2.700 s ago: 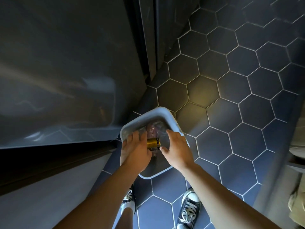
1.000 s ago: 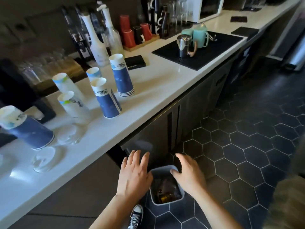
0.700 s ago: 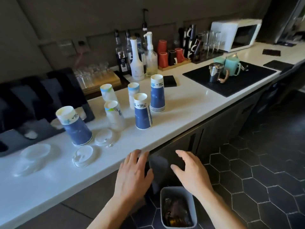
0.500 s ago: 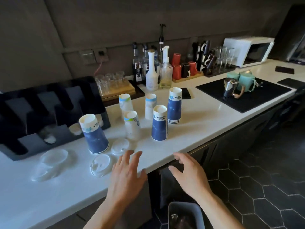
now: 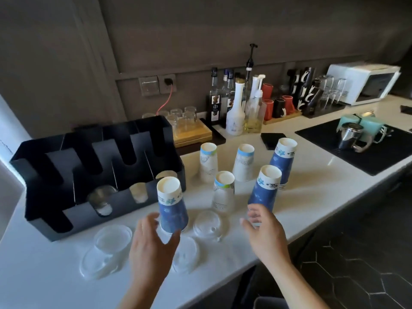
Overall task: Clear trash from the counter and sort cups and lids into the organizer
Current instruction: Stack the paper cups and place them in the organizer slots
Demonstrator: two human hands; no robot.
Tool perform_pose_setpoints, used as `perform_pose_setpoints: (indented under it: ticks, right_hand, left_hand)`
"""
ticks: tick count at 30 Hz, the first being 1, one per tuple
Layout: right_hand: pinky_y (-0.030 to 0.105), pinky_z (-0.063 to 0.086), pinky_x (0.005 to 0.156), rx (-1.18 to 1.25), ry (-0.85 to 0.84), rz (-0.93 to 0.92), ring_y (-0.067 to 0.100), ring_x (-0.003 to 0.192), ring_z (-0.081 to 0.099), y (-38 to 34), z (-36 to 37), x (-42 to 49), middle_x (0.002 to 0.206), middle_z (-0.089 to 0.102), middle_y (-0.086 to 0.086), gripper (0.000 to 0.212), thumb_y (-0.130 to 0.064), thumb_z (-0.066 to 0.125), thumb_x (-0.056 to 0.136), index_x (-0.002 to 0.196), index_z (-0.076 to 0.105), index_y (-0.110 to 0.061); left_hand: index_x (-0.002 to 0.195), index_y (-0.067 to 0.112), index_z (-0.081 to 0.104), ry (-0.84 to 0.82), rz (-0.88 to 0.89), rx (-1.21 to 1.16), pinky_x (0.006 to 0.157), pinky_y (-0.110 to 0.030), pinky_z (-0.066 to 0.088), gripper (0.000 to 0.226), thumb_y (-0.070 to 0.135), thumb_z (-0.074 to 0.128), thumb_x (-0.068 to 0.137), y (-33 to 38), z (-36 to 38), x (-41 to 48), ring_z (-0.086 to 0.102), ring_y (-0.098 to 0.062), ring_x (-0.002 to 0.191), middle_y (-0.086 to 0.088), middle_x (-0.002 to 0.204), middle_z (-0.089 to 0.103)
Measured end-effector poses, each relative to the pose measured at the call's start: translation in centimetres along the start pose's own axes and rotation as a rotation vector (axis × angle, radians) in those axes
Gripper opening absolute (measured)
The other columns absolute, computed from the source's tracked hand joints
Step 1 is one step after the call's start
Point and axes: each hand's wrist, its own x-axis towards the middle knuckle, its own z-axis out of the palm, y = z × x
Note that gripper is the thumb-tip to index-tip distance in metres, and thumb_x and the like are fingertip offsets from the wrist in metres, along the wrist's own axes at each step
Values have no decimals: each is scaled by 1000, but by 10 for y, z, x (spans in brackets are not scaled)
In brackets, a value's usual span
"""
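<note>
Surface: white, long, running along a dark wall; it carries the organizer [image 5: 100, 175], paper cups, clear lids, bottles and a microwave [image 5: 365, 82].
View change: 2.7 s ago the camera looked straight down at a bin on the tiled floor, with both hands in it; now it faces the surface and the bin is out of view.
Left hand [image 5: 151, 250]: raised from the bin to above the surface; grip spread wide and holding nothing, fingers on either side of the base of the near blue cup [image 5: 172, 206], contact not clear.
Right hand [image 5: 265, 235]: also raised from the bin; grip apart and holding nothing, fingertips just in front of the second blue cup [image 5: 265, 188].
Cups: all upside down; a blue stack [image 5: 283, 162] stands behind the second blue cup, three white cups [image 5: 223, 190] between and behind.
Lids: one domed lid [image 5: 209, 224] between the hands, one flat lid [image 5: 185, 255] partly under the left hand, two more [image 5: 107, 250] in front of the organizer.
Organizer: black, slotted, at the left of the surface; some lower slots hold lids or cups, blurred.
</note>
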Motion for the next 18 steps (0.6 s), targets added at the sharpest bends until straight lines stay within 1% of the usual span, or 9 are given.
perform_pose_setpoints:
  ticks: [2,4,5,7,9,11,14,18]
  right_hand:
    - [34,48,75,-3,170,47,20,83,62,3,1,7,94,62,1,35,-14,82,79,106,59,-15]
    - [32,43,72,6,260,126,24,84,61,12,-1,18,96,60,5,39,-13,83,77,105,56,-10]
    - [31,41,73,4,282,159,26,87,62,16,-3,25,100,58,7,41,-14,83,77,106,55,-8]
    - [33,42,78,-20,290,202,31,103,59,24,-6,41,111,57,11,49,-16,84,76,113,54,-5]
    - [38,42,91,-54,263,230,31,123,48,32,-8,57,125,55,16,64,-19,85,75,125,51,-1]
    - [41,41,99,-61,232,257,33,131,43,38,-8,68,133,53,18,77,-25,87,73,134,47,-2]
    - [41,43,95,-28,192,274,35,124,50,45,-4,80,132,55,14,84,-32,89,67,135,46,-9]
    - [41,50,87,-2,114,275,34,113,60,55,0,95,123,64,6,79,-34,91,60,126,50,-17]
  left_hand:
    - [135,15,45,-22,-106,-71,81,-41,48,81,36,87,69,-11,4,19,59,-28,112,-5,118,56]
    - [147,16,33,-107,-167,-138,97,-46,48,98,38,87,69,-16,9,38,52,-28,126,-9,137,52]
    - [151,17,28,-143,-180,-177,103,-48,45,104,38,88,69,-18,12,45,48,-28,133,-9,145,48]
    - [154,20,23,-178,-180,-233,109,-48,42,107,37,88,70,-22,20,55,42,-26,140,-7,154,42]
    - [154,23,23,-184,-179,-261,108,-48,43,108,35,89,69,-27,28,62,44,-24,139,-6,153,45]
    - [152,28,25,-194,-176,-292,104,-47,46,107,32,90,68,-32,34,66,49,-23,134,-3,148,52]
    - [147,33,29,-200,-181,-324,96,-43,49,101,27,91,67,-34,41,70,54,-21,127,0,140,58]
    - [137,44,34,-193,-186,-338,88,-40,49,94,24,91,65,-34,47,70,58,-20,116,11,120,60]
